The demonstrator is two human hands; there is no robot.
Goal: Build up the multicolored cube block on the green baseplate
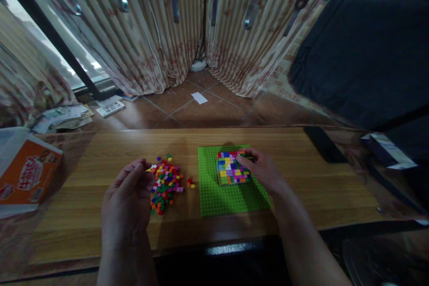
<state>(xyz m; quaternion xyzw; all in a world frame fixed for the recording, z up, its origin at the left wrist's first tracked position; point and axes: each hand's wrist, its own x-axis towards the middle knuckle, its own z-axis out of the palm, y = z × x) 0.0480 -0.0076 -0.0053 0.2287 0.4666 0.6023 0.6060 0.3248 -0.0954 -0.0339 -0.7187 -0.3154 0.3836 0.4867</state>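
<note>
A pile of small coloured toy bricks (165, 185) lies loose on the wooden table. Beside its left edge, my left hand (129, 192) is raised with thumb and fingertips pinched together; a speck of yellow shows by the tips, but I cannot tell if it is held. On the green studded baseplate (209, 201) stands a block built of multicoloured bricks (231, 172). My right hand (263, 170) is closed over that block's far right corner, the thumb resting on its top. The undersides of the right fingers are hidden.
A few bricks (191, 183) lie between pile and baseplate. A dark phone-like slab (325, 145) rests at the table's far right. An orange and white package (28, 174) is at the left, and a small box (389, 149) lies beyond the right end.
</note>
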